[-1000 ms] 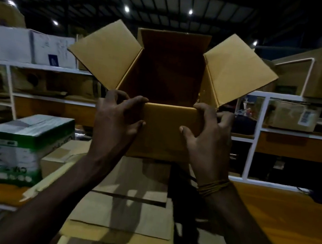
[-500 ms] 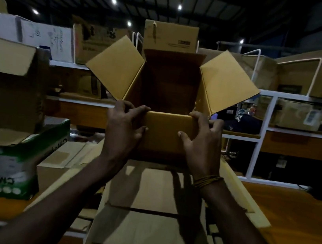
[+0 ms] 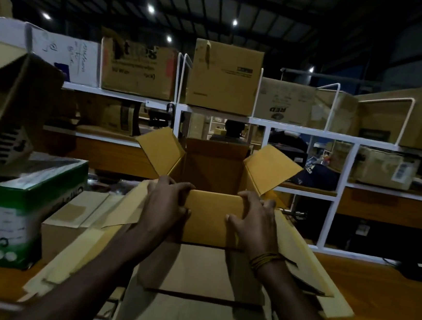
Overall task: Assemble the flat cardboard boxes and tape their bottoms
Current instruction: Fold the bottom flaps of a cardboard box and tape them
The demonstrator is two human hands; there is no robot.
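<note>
Fingers (image 3: 173,185) of the left hand (image 3: 163,208) and right hand (image 3: 256,222) curl over the near edge of the open cardboard box (image 3: 210,216), gripping it above flat cardboard sheets (image 3: 202,270) on the tabletop (image 3: 380,300). Its smooth tan flaps splay outward. Left of the box, a green-and-white carton (image 3: 11,213) reads "CM-".

Green and white carton (image 3: 18,211): we read "CM-" on its white side, upside down.
Shelf box (image 3: 284,102): we read "RED", upside down.
Dark cap (image 3: 316,176): letters too small for us to read.
Other shelf boxes: print blurred.
</note>
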